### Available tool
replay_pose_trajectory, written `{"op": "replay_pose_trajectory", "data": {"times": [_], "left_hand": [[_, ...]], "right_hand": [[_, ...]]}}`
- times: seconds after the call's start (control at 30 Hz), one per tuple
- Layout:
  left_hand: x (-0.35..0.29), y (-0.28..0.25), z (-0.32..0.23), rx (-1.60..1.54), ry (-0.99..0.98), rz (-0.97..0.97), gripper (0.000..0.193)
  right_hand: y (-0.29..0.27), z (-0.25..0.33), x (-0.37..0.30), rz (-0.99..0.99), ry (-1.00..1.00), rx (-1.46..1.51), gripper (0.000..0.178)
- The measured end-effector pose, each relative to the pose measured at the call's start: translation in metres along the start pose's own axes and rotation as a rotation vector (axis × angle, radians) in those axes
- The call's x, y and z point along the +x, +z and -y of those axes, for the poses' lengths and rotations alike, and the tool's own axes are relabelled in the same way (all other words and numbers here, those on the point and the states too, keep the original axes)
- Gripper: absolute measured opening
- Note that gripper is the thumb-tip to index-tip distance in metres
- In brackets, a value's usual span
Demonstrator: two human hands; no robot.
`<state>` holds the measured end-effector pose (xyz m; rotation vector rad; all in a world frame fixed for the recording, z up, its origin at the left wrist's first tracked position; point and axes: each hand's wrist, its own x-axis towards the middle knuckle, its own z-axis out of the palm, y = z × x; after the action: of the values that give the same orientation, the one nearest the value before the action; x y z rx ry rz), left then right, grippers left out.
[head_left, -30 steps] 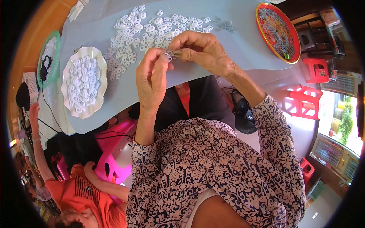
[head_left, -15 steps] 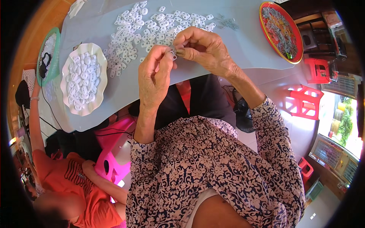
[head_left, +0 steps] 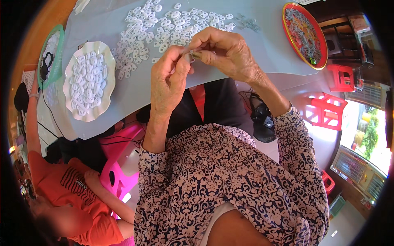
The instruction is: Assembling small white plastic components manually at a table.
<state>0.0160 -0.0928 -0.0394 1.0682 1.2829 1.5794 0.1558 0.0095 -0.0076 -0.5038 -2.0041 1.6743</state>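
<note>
Above the table's near edge, my left hand [head_left: 167,84] and my right hand [head_left: 230,55] meet fingertip to fingertip. Both are closed in a pinch around a small white plastic piece [head_left: 191,53], mostly hidden by the fingers. Just beyond them, many loose white plastic pieces with holes [head_left: 172,25] are spread over the grey-blue tabletop [head_left: 131,92]. To the right of that spread lies a little heap of thin grey nail-like pins [head_left: 248,23]. A scalloped white dish [head_left: 68,96] at the left holds more white pieces.
A red round tray with a gold rim [head_left: 326,51] holds grey pins at the right. On the far left are a green basket [head_left: 60,39] and a person in an orange shirt [head_left: 78,186]. A pink chair [head_left: 110,166] and red stools [head_left: 328,111] stand around.
My fingertips have drawn slightly closer together, and the white piece between them shows less. The view has shifted a little; the person at left has shifted slightly.
</note>
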Motion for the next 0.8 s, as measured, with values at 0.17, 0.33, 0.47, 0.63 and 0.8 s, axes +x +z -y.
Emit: {"op": "replay_pose_trajectory", "data": {"times": [0.17, 0.33, 0.47, 0.63, 0.8], "left_hand": [[0.000, -0.003, -0.001, -0.007, -0.037, 0.061, 0.025], [-0.002, 0.001, -0.006, -0.040, -0.045, 0.015, 0.021], [0.000, 0.002, -0.004, -0.069, 0.007, -0.007, 0.020], [0.001, 0.001, 0.001, -0.075, 0.026, -0.070, 0.019], [0.000, 0.000, -0.004, -0.121, -0.027, -0.075, 0.017]], "right_hand": [[0.002, 0.005, -0.001, -0.041, 0.046, 0.131, 0.007], [0.006, 0.005, 0.000, -0.105, 0.096, -0.041, 0.008], [0.015, 0.000, 0.000, -0.185, 0.099, -0.048, 0.013], [0.025, -0.006, 0.002, -0.275, 0.120, -0.020, 0.016], [0.015, 0.000, 0.006, -0.219, 0.084, -0.010, 0.015]]}}
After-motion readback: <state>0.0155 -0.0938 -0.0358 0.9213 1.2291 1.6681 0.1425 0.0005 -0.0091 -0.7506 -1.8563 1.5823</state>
